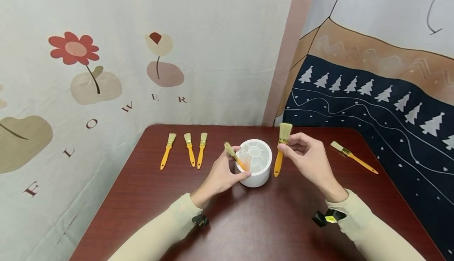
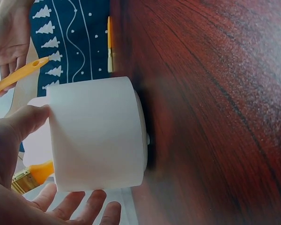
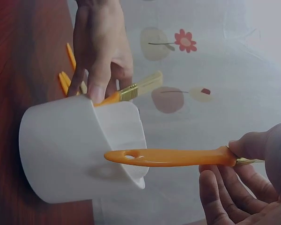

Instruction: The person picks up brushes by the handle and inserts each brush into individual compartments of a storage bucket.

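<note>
A white round organizer (image 1: 257, 180) with inner dividers stands near the table's middle. My left hand (image 1: 222, 174) grips its left side, thumb at the near rim and fingers round the outer wall. One paintbrush (image 1: 231, 150) with a yellow handle leans in a left compartment, bristles up. Just right of the organizer, my right hand (image 1: 313, 162) pinches a second paintbrush (image 1: 278, 163) near its metal band, bristles up and handle hanging down. In the right wrist view, that brush's handle (image 3: 173, 157) passes in front of the organizer's open top (image 3: 119, 122), apparently apart from it.
On the dark red table (image 1: 227, 229), three paintbrushes lie to the left: one outermost (image 1: 168, 151), one in the middle (image 1: 189, 149) and one nearer the organizer (image 1: 202, 150). Another paintbrush (image 1: 354, 157) lies at the right. Printed cloth (image 1: 220, 56) hangs behind the table.
</note>
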Motion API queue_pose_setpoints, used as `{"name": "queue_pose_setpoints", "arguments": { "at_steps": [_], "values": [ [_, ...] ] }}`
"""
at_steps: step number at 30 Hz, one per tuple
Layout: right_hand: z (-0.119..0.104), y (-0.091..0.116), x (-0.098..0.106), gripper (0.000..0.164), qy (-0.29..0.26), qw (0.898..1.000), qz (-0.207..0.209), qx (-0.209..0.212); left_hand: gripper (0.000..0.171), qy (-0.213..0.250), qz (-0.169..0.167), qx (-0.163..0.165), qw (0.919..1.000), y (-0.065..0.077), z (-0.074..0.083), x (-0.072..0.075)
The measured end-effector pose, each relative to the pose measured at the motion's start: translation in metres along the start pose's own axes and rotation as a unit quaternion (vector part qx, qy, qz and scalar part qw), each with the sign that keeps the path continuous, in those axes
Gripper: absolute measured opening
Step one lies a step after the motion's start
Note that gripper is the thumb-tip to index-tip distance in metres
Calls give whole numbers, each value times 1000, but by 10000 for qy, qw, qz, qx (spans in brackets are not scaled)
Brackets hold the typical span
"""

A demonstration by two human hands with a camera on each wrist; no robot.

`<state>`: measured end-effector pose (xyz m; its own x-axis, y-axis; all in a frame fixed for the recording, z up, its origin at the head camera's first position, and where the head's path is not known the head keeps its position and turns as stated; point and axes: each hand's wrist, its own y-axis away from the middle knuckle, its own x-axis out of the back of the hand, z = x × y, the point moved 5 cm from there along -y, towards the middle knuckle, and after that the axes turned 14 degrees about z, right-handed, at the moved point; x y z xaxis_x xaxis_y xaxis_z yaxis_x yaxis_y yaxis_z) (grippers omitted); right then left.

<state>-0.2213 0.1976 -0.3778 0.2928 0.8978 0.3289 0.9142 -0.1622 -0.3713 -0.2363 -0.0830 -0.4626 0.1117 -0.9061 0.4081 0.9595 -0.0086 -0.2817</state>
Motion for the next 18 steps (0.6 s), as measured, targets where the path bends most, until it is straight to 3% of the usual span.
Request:
{"name": "queue_pose_setpoints", "arguments": {
  "at_steps": [18],
  "values": [
    [-14,2,-16,23,-636,9974,-21,345,91,-111,-6,-69,9999,-1,-1,0]
  ]
}}
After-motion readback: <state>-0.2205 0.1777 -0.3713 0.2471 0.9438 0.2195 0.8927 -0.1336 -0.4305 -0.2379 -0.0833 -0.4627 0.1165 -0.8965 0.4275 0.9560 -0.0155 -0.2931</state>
